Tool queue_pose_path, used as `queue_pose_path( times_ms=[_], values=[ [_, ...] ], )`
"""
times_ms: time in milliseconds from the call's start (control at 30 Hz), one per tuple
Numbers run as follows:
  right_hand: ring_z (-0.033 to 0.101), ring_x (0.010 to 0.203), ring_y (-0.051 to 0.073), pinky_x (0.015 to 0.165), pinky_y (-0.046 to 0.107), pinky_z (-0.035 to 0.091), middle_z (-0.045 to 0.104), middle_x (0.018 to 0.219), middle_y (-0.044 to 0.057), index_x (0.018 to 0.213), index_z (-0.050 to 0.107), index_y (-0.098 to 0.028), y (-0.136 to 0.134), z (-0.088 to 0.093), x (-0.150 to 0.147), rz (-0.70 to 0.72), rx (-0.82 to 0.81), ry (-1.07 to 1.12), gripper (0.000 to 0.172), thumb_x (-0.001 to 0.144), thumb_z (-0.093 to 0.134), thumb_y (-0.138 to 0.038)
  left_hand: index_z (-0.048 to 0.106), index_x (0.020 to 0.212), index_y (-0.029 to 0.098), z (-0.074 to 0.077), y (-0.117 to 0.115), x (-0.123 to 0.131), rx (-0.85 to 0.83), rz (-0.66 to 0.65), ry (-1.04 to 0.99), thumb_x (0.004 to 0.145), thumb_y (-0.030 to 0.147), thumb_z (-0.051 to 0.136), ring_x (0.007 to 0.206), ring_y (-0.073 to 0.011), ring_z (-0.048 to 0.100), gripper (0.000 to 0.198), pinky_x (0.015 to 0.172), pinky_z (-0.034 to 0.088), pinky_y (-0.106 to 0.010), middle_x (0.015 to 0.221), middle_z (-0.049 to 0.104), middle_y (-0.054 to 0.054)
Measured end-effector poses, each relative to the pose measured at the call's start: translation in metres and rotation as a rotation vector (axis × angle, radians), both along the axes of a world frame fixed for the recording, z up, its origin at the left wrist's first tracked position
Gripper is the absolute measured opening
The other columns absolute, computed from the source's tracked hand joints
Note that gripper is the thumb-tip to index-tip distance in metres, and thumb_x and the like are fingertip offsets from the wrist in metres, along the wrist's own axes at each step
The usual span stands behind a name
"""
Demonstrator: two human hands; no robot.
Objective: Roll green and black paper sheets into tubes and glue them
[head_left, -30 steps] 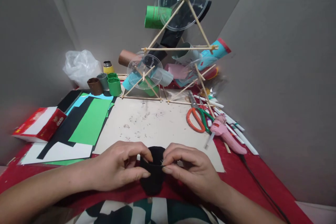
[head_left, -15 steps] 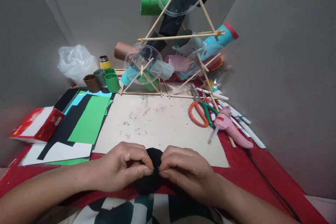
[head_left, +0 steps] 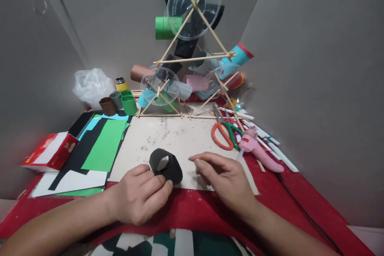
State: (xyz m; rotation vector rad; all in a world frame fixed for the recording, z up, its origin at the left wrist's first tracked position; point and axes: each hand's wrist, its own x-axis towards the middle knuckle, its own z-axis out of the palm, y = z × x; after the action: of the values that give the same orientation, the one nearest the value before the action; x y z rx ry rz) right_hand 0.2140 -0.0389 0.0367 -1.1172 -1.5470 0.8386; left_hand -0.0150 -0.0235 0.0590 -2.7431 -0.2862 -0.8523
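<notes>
A short black paper tube (head_left: pixel 172 170) rests near the front edge of the pale board (head_left: pixel 186 140), its round opening facing up and left. My left hand (head_left: pixel 144 194) is closed on the tube's near side, fingers wrapped against the paper. To the right, apart from the tube, my right hand (head_left: pixel 223 176) hovers over the board's front edge. Its thumb and index finger are close together, and whether something small is between them cannot be made out.
Scissors (head_left: pixel 222 136) and a pink glue gun (head_left: pixel 261 154) lie at the right. A stick frame (head_left: pixel 192 59) with plastic discs and paper tubes stands behind. Coloured paper (head_left: pixel 105 144), a red box (head_left: pixel 54 152) and small tubes (head_left: pixel 129 105) are at the left.
The black tube has moved up onto the board and turned, showing its opening. My right hand has let go and moved right. The camera view has tilted up.
</notes>
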Motion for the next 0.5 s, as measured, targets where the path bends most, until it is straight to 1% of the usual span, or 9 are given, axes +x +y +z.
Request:
queue_pose_path(
  times_ms=[33, 100, 167, 233, 300, 400, 433, 500],
  values=[
    [0.05, 0.052, 0.011, 0.048, 0.022, 0.04, 0.059, 0.061, -0.001, 0.078, 0.067, -0.017, 0.0, -0.001, -0.002, 0.049, -0.02, -0.055, 0.018, 0.088, 0.057, -0.028, 0.063, 0.097, 0.004, -0.001, -0.001, 0.003, 0.038, 0.007, 0.013, 0.089, 0.009, 0.044, 0.058, -0.0169, 0.057, 0.021, 0.054, 0.044, -0.033, 0.078, 0.07, -0.012],
    [0.046, 0.051, 0.011, 0.049, 0.022, 0.037, 0.053, 0.056, -0.002, 0.066, 0.06, -0.017, 0.0, -0.004, -0.006, 0.1, 0.0, -0.196, 0.024, 0.087, 0.057, -0.029, 0.064, 0.096, 0.003, -0.005, -0.003, 0.009, 0.085, 0.015, 0.034, 0.089, 0.009, 0.045, 0.059, -0.0175, 0.059, 0.021, 0.053, 0.044, -0.033, 0.078, 0.07, -0.013],
    [0.041, 0.05, 0.01, 0.049, 0.023, 0.032, 0.045, 0.053, -0.004, 0.058, 0.049, -0.018, -0.001, -0.007, -0.009, 0.098, 0.061, -0.331, 0.03, 0.086, 0.056, -0.027, 0.064, 0.096, 0.002, -0.009, -0.005, 0.015, 0.099, 0.011, 0.049, 0.089, 0.01, 0.046, 0.058, -0.0177, 0.06, 0.021, 0.052, 0.044, -0.032, 0.076, 0.07, -0.012],
    [0.037, 0.049, 0.009, 0.05, 0.024, 0.028, 0.039, 0.052, -0.005, 0.055, 0.04, -0.019, -0.001, -0.01, -0.009, 0.081, 0.127, -0.415, 0.033, 0.086, 0.051, -0.022, 0.064, 0.096, 0.003, -0.012, -0.008, 0.02, 0.097, 0.001, 0.055, 0.088, 0.009, 0.047, 0.057, -0.0175, 0.061, 0.02, 0.05, 0.044, -0.032, 0.073, 0.069, -0.011],
    [0.036, 0.048, 0.009, 0.05, 0.024, 0.026, 0.037, 0.052, -0.005, 0.055, 0.035, -0.02, -0.001, -0.011, -0.007, 0.071, 0.173, -0.462, 0.033, 0.085, 0.048, -0.019, 0.063, 0.095, 0.004, -0.014, -0.011, 0.023, 0.082, -0.019, 0.044, 0.088, 0.009, 0.048, 0.054, -0.0165, 0.059, 0.018, 0.048, 0.042, -0.031, 0.07, 0.069, -0.01],
    [0.033, 0.047, 0.009, 0.05, 0.025, 0.024, 0.034, 0.05, -0.006, 0.054, 0.031, -0.021, -0.002, -0.008, -0.004, 0.071, 0.194, -0.508, 0.032, 0.082, 0.046, -0.015, 0.062, 0.096, 0.008, -0.011, -0.016, 0.024, -0.002, -0.034, -0.018, 0.086, 0.014, 0.054, 0.053, -0.0145, 0.059, 0.014, 0.046, 0.041, -0.029, 0.074, 0.071, -0.009],
    [0.033, 0.047, 0.009, 0.05, 0.026, 0.024, 0.034, 0.05, -0.006, 0.054, 0.031, -0.021, -0.003, -0.006, -0.003, 0.083, 0.194, -0.517, 0.032, 0.081, 0.045, -0.014, 0.062, 0.098, 0.009, -0.007, -0.017, 0.023, -0.045, -0.026, -0.055, 0.085, 0.015, 0.056, 0.057, -0.0146, 0.061, 0.016, 0.046, 0.042, -0.028, 0.079, 0.072, -0.01],
    [0.033, 0.047, 0.01, 0.05, 0.025, 0.024, 0.035, 0.05, -0.006, 0.055, 0.031, -0.021, -0.004, -0.003, -0.001, 0.123, 0.194, -0.524, 0.03, 0.08, 0.045, -0.012, 0.06, 0.105, 0.01, 0.002, -0.017, 0.022, -0.154, 0.029, -0.129, 0.084, 0.017, 0.059, 0.071, -0.0167, 0.066, 0.022, 0.053, 0.046, -0.027, 0.093, 0.072, -0.013]
  ],
)
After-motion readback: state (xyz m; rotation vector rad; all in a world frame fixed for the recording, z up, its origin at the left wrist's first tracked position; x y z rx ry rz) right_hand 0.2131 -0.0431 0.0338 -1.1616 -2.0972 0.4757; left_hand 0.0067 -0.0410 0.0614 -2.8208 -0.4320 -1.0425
